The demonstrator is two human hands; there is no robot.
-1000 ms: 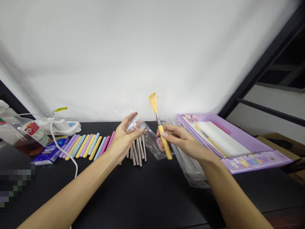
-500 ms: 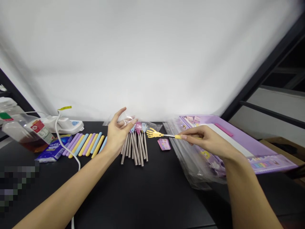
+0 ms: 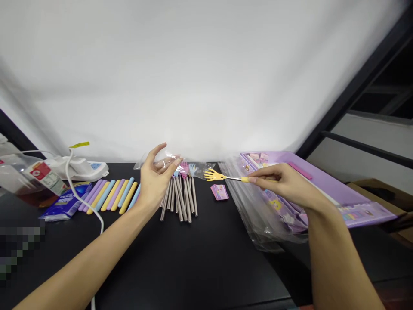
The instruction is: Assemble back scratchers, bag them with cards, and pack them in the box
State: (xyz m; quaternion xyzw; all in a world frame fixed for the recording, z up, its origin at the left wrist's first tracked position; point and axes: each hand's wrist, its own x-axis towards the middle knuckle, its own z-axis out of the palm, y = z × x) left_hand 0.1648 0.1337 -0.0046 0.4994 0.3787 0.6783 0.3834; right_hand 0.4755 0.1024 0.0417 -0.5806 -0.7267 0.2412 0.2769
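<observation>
Black table (image 3: 200, 267) before pink cards (image 3: 220, 192), yellow back scratcher (image 3: 222, 176) just beyond them.
Metal rods (image 3: 179, 200) lie left of the cards, plastic sleeves (image 3: 243, 206) right; farther right, the right hand (image 3: 274, 181) pinches the scratcher; farther left, the spread left hand (image 3: 153, 178) touches a clear wrapper (image 3: 169, 156), its grip impossible to tell; white backdrop (image 3: 206, 86) behind the cards.

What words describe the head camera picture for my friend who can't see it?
A person's right hand holds a yellow, hand-shaped scratcher with a metal shaft over a black table. The left hand hovers by clear plastic film and silver metal rods with pink and blue hand-shaped heads.
</observation>
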